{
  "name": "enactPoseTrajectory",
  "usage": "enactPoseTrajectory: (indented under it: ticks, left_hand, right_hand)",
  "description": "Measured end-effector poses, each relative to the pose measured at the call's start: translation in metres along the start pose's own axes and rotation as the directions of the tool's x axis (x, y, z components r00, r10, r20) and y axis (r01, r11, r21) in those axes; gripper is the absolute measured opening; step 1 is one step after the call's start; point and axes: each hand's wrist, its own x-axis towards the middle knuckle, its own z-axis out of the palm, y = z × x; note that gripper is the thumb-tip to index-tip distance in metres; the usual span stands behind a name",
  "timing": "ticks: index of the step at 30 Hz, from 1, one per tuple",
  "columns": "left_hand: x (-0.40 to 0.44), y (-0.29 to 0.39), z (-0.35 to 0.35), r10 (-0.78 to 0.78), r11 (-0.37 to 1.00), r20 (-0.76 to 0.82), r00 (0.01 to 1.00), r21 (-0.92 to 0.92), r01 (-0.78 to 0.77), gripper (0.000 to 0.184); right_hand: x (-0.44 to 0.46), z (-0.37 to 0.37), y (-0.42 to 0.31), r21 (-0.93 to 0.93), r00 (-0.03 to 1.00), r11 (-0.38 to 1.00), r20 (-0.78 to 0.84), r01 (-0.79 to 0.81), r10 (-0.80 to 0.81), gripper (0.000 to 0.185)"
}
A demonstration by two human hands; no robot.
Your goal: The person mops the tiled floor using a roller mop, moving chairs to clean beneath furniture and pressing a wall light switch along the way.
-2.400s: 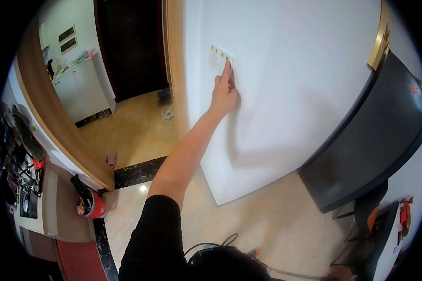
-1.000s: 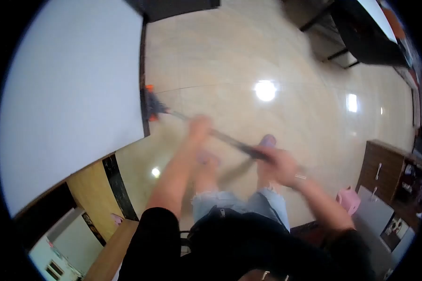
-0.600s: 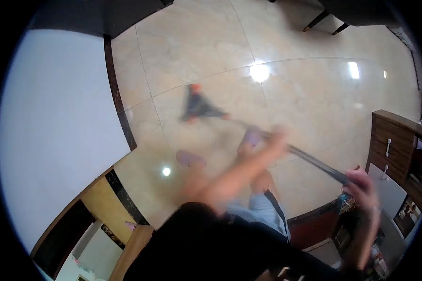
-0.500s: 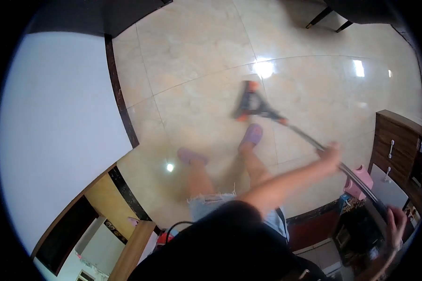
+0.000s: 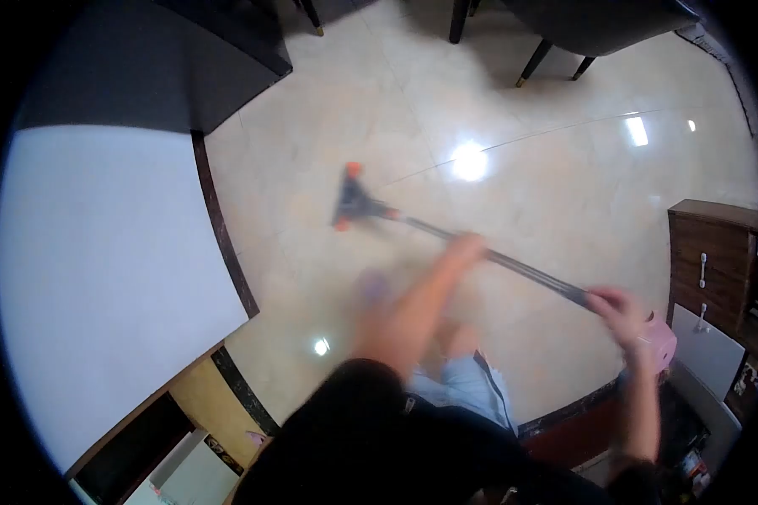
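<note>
Left of centre in the frame, a floor tool's head (image 5: 357, 202) appears at floor (image 5: 564, 202) level, its pole (image 5: 526, 270) gripped by the left hand (image 5: 467, 248) and, farther up, the right hand (image 5: 619, 313), steering likely calling for both.

From the chair (image 5: 594, 27) toward me, soft shadow gives way to white glare on the tiled floor (image 5: 556, 223); my left hand (image 5: 467, 248) blurs; edges curve.

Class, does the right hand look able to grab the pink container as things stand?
Probably not: the right hand grips the pole, though the pink container shows close behind its wrist.
</note>
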Motion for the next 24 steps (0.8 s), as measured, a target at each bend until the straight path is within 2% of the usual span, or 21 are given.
enactPoseTrajectory:
  ticks: [1, 2, 3, 4, 6, 7, 8, 9, 10, 12, 13, 14, 15, 16, 17, 18, 19, 20, 21, 23, 24]
  left_hand:
    - [-0.013, -0.039, -0.033, -0.341, 0.940, -0.024, 0.940, 0.011, 0.342, 0.020]
    - [-0.030, -0.123, -0.046, -0.333, 0.938, -0.210, 0.919, 0.030, 0.346, 0.022]
    - [-0.070, -0.094, -0.104, -0.292, 0.806, -0.292, 0.911, 0.438, 0.399, 0.028]
    - [-0.086, -0.124, -0.124, -0.556, 0.680, -0.308, 0.772, 0.366, 0.635, 0.041]
    - [-0.110, -0.206, -0.135, -0.598, 0.640, -0.348, 0.722, 0.334, 0.692, 0.066]
    - [-0.117, -0.194, -0.154, -0.656, 0.641, -0.336, 0.676, 0.225, 0.734, 0.075]
    - [-0.109, -0.210, -0.144, -0.657, 0.642, -0.333, 0.676, 0.221, 0.734, 0.075]
    - [-0.096, -0.240, -0.126, -0.667, 0.612, -0.452, 0.593, 0.122, 0.781, 0.082]
    - [-0.079, -0.260, -0.119, -0.669, 0.583, -0.560, 0.488, 0.012, 0.813, 0.089]
    - [-0.021, -0.201, -0.112, -0.466, 0.741, -0.465, 0.753, 0.259, 0.619, 0.088]
    - [0.012, -0.126, -0.124, -0.491, 0.757, -0.218, 0.843, 0.372, 0.537, 0.058]
    - [0.053, -0.142, -0.061, -0.248, 0.848, -0.430, 0.868, 0.338, 0.409, 0.069]
    - [0.083, -0.075, -0.062, -0.283, 0.959, -0.323, 0.903, -0.059, 0.279, 0.061]
    - [0.113, -0.003, -0.067, -0.313, 0.864, -0.212, 0.926, -0.469, 0.185, 0.053]
    - [0.164, 0.037, -0.008, -0.220, 0.843, -0.260, 0.940, -0.536, 0.049, 0.051]
    - [0.183, 0.095, -0.006, -0.079, 0.920, -0.291, 0.954, -0.388, -0.043, 0.060]
    - [0.202, 0.155, -0.007, 0.065, 0.962, -0.315, 0.947, -0.232, -0.143, 0.069]
    - [0.200, 0.204, -0.058, 0.180, 0.927, -0.160, 0.970, -0.302, -0.222, 0.069]
    - [0.202, 0.230, -0.078, 0.218, 0.908, -0.220, 0.951, -0.311, -0.280, 0.055]
    - [0.222, 0.251, -0.094, 0.262, 0.881, -0.291, 0.920, -0.316, -0.351, 0.043]
    - [0.231, 0.248, -0.100, 0.349, 0.882, -0.007, 0.937, -0.337, -0.331, 0.038]
  right_hand:
    - [0.029, 0.032, -0.013, -0.039, 0.980, 0.984, 0.099, 0.176, -0.171, 0.025]
    - [0.052, 0.072, -0.031, 0.001, 0.962, 0.976, 0.168, 0.216, -0.213, 0.026]
    - [0.065, 0.108, -0.058, 0.041, 0.909, 0.930, 0.204, 0.364, -0.365, 0.030]
    - [0.084, 0.150, -0.070, 0.137, 0.840, 0.873, 0.238, 0.469, -0.488, 0.035]
    - [0.097, 0.201, -0.115, -0.147, 0.812, 0.805, 0.225, 0.574, -0.538, 0.033]
    - [0.105, 0.200, -0.133, -0.149, 0.815, 0.808, 0.226, 0.570, -0.534, 0.033]
    - [0.113, 0.190, -0.152, -0.149, 0.833, 0.852, 0.348, 0.502, -0.430, 0.034]
    - [0.126, 0.181, -0.165, -0.161, 0.826, 0.887, 0.465, 0.433, -0.319, 0.037]
    - [0.152, 0.181, -0.144, -0.240, 0.851, 0.848, 0.376, 0.472, -0.367, 0.035]
    - [0.188, 0.124, -0.097, 0.011, 0.851, 0.906, 0.338, 0.423, -0.401, 0.032]
    - [0.193, 0.086, -0.073, 0.159, 0.874, 0.922, 0.296, 0.353, -0.386, 0.033]
    - [0.185, 0.037, -0.057, 0.034, 0.928, 0.968, 0.277, 0.248, -0.248, 0.031]
    - [0.166, -0.012, -0.043, 0.029, 0.955, 0.984, 0.234, 0.178, -0.180, 0.029]
    - [0.136, -0.066, -0.072, -0.106, 0.984, 0.994, 0.176, -0.003, 0.022, 0.029]
    - [0.110, -0.109, -0.069, -0.046, 0.994, 0.996, 0.078, -0.074, 0.078, 0.028]
    - [0.085, -0.152, -0.067, 0.027, 0.991, 0.991, -0.020, -0.132, 0.132, 0.027]
    - [0.064, -0.188, -0.097, -0.113, 0.960, 0.954, -0.082, -0.276, 0.268, 0.027]
    - [0.038, -0.222, -0.091, -0.093, 0.948, 0.964, -0.224, -0.251, 0.225, 0.026]
    - [0.018, -0.247, -0.083, -0.078, 0.912, 0.972, -0.368, -0.222, 0.179, 0.025]
    - [0.012, -0.274, -0.088, -0.105, 0.903, 0.952, -0.362, -0.287, 0.232, 0.030]
    - [0.015, -0.275, -0.077, -0.137, 0.894, 0.963, -0.419, -0.233, 0.157, 0.030]
